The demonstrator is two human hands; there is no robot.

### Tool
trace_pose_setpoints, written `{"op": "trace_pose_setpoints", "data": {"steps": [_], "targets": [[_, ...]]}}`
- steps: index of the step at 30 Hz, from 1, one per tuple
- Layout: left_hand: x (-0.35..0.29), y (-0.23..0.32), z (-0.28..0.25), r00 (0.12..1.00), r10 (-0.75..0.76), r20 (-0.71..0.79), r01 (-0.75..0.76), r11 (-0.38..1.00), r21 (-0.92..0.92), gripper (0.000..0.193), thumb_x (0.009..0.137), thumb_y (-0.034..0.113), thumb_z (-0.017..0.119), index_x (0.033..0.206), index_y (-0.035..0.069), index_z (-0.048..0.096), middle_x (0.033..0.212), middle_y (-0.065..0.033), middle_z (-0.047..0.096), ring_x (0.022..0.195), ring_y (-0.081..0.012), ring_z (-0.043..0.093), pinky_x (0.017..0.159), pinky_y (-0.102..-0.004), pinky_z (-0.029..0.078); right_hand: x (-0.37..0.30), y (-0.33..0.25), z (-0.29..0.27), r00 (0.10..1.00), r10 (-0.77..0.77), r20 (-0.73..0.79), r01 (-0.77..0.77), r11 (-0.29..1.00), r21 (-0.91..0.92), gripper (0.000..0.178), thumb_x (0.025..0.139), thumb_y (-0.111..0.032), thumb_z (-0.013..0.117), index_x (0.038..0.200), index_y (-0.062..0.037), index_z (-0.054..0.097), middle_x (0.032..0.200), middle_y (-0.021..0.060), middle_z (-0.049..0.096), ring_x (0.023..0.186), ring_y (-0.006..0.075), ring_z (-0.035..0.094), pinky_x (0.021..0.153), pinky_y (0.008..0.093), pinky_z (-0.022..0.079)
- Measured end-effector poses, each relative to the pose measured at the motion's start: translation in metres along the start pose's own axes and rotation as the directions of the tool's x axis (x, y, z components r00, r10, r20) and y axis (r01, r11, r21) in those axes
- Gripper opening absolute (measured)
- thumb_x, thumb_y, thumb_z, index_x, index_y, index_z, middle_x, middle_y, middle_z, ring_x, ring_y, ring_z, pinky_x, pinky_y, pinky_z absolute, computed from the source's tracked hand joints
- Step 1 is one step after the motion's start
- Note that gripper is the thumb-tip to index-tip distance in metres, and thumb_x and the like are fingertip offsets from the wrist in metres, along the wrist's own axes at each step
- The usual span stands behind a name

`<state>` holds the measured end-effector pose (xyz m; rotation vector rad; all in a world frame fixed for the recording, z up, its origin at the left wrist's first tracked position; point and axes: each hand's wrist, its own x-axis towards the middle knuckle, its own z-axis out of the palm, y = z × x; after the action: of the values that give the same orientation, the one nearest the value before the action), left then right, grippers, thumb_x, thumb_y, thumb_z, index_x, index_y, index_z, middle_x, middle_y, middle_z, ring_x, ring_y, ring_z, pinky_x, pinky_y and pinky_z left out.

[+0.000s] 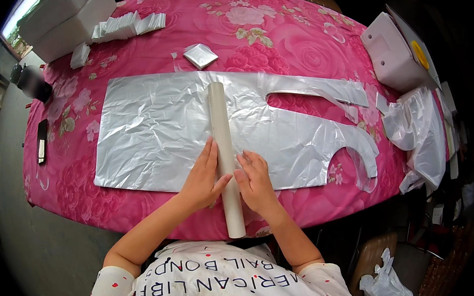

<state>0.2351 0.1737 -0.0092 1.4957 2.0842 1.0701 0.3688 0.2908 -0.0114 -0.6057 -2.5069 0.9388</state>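
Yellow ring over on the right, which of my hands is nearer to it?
Right. Your right hand is nearer you and left of the yellow ring, beside the tube; your left hand is farther left, across the tube.

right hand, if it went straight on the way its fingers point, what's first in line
Most likely the pale tube: the right hand points forward and slightly left toward it, over the silver sheet. Whether its fingers already touch the tube is hard to tell.
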Motion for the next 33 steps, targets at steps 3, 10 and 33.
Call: {"op": "trace_pose_setpoints", "data": {"steps": [3,10,33], "targets": [[0.003,0.004,0.009,0.997,0.072,0.031,-0.073,0.996,0.058,0.087,0.083,0.038,0.058,0.141,-0.004,0.009,0.145,-0.0291,0.006,0.134,-0.0441,0.014,0.108,-0.0429,0.021,0.012,0.038,-0.022,0.998,-0.045,0.053,0.056,0.972,-0.23,0.049,0.086,-0.026,0.054,0.124,0.0032,0.047,0.135,0.0214,0.038,0.128,0.0356,0.03,0.106,0.0428,0.023],[0.015,0.022,0.016,0.979,0.118,0.167,-0.138,0.984,0.115,0.077,0.078,0.04,0.061,0.138,0.004,0.03,0.147,-0.0243,0.008,0.135,-0.0439,0.01,0.108,-0.0458,0.02,0.003,0.178,-0.138,0.987,0.049,-0.151,-0.12,0.857,-0.502,0.048,0.087,-0.022,0.047,0.126,0.0054,0.044,0.135,0.0227,0.038,0.126,0.0359,0.036,0.105,0.0411,0.027],[0.038,-0.006,-0.055,0.769,-0.349,0.535,0.636,0.345,-0.69,0.023,0.082,0.017,0.065,0.095,-0.002,0.062,0.085,-0.0094,0.065,0.08,-0.0147,0.06,0.075,-0.0282,0.048,-0.026,-0.067,-0.044,0.989,-0.144,-0.033,0.146,0.985,0.092,0.037,0.072,-0.017,0.071,0.101,-0.002,0.053,0.099,0.0118,0.059,0.083,0.0286,0.058,0.068,0.035,0.047]]}}
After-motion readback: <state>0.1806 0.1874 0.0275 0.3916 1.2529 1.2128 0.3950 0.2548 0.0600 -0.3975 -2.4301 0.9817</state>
